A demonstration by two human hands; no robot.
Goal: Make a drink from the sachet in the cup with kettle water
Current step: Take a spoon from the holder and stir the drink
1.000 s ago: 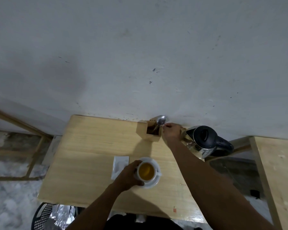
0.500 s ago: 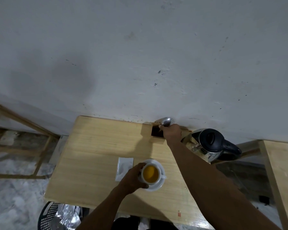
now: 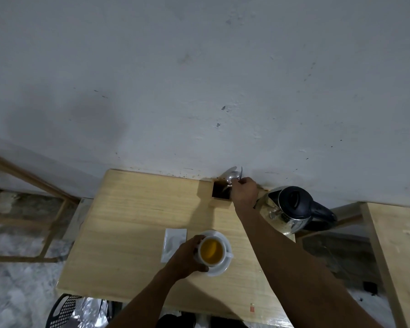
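Reaching to the wooden holder at twelve o'clock on the table, the right hand is pinching a spoon and is now drawing it higher out of the box than half a second ago. The left hand is wrapping closed around the cup of amber liquid on its saucer at six o'clock, sachet lying just beside at nine, kettle parked at two. Water is apparently already poured, so stirring is probably coming next.
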